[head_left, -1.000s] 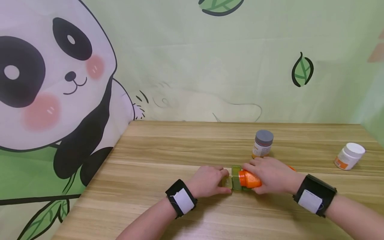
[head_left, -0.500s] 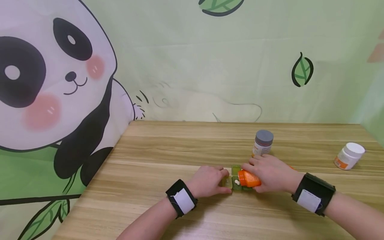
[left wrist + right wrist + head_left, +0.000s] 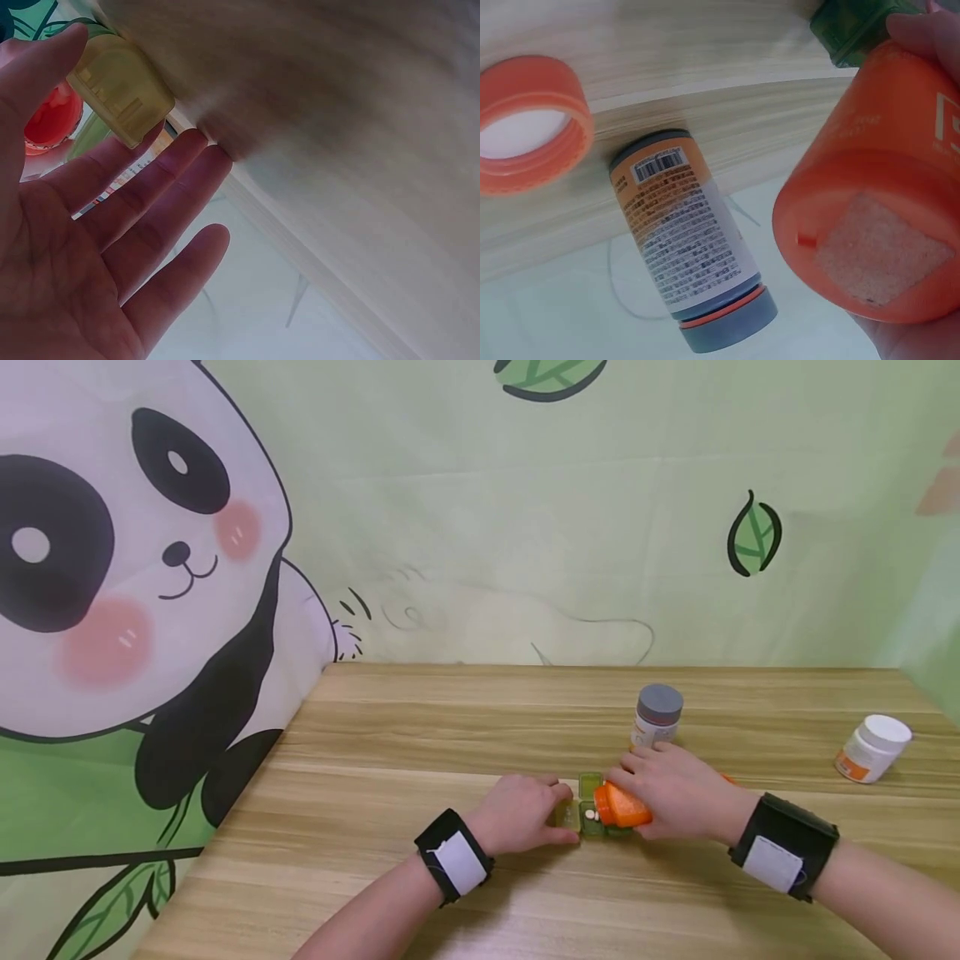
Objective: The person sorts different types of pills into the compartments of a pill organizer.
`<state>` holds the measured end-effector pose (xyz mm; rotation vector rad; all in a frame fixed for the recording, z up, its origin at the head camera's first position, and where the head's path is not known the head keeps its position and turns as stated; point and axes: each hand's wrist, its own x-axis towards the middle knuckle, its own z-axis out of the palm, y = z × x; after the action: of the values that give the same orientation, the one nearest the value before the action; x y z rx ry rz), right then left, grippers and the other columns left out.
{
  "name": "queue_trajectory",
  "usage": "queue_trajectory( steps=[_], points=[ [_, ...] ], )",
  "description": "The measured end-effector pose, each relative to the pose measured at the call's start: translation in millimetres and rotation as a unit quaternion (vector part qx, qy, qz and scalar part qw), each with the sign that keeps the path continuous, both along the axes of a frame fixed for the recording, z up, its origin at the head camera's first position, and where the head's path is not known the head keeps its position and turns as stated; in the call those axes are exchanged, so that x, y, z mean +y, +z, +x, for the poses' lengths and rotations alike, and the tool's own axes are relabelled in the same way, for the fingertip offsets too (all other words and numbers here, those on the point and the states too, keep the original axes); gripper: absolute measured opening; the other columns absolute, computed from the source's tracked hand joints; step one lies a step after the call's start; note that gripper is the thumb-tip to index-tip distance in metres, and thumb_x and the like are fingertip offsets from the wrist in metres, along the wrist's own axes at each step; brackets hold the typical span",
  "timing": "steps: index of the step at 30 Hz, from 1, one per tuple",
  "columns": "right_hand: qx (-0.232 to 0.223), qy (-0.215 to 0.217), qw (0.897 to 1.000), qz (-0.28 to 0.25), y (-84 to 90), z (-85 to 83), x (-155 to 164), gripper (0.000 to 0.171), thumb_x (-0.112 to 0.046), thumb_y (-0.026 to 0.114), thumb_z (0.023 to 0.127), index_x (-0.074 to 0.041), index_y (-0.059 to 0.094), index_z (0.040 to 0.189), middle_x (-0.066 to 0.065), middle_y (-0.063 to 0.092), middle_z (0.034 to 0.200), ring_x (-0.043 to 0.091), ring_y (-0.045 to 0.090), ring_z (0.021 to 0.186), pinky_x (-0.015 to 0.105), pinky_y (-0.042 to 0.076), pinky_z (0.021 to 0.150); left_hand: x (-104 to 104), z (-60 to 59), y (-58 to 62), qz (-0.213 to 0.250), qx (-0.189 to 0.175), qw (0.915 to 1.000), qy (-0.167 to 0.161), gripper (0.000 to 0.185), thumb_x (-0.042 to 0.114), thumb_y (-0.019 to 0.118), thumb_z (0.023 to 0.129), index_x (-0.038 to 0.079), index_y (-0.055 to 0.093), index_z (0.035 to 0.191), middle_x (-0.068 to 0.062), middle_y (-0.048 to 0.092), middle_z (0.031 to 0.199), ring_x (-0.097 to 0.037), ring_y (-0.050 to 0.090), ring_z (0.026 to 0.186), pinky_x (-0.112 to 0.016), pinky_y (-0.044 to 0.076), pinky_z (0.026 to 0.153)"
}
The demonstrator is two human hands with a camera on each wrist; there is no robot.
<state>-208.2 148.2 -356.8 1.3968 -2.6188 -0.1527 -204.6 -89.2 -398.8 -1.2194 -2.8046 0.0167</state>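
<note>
A small pill box point(image 3: 581, 814) with green and yellow compartments lies on the wooden table point(image 3: 450, 735). My left hand point(image 3: 540, 814) pinches its yellow end point(image 3: 120, 90) between thumb and fingers. My right hand point(image 3: 675, 793) grips an open orange bottle point(image 3: 622, 807) tipped on its side, with its mouth at a green compartment. Two small white pills point(image 3: 590, 815) lie at the mouth. In the right wrist view the bottle's base point(image 3: 877, 225) fills the right side, with the green box point(image 3: 855, 26) beyond it.
A grey-capped bottle point(image 3: 658, 717) stands just behind my right hand and shows in the right wrist view as a labelled bottle point(image 3: 686, 247). The loose orange cap point(image 3: 529, 124) lies on the table beside it. A white bottle point(image 3: 873, 748) sits far right. A panda backdrop point(image 3: 112, 568) surrounds the table.
White pills have come out of the orange bottle into the green compartment: none seen a second ago, two now. Both hands have stayed in place.
</note>
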Motion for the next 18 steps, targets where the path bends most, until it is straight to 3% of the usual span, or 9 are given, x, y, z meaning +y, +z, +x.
queue_trajectory(
  steps=[11,18],
  points=[
    [-0.011,-0.012,1.0,0.001,0.7,0.8,-3.2,0.061,-0.034,0.087,0.066,-0.002,0.064,0.112,0.014,0.063,0.106,0.031,0.058,0.099,0.047,0.046,0.088,-0.7,-0.1,-0.8,0.004,0.0,1.0,-0.001,0.049,0.058,0.066,0.085,0.015,0.068,0.109,0.011,0.049,0.076,-0.002,0.043,0.059,-0.019,0.037,0.053],
    [0.011,0.003,1.0,0.0,-0.1,1.2,-2.8,0.061,-0.035,0.088,0.063,-0.003,0.065,0.109,0.012,0.063,0.103,0.029,0.058,0.096,0.045,0.046,0.086,-0.2,0.3,-0.3,0.003,-0.004,1.0,0.002,0.048,0.057,0.067,0.085,0.015,0.068,0.109,0.01,0.05,0.077,-0.003,0.043,0.059,-0.019,0.038,0.053]
  ],
)
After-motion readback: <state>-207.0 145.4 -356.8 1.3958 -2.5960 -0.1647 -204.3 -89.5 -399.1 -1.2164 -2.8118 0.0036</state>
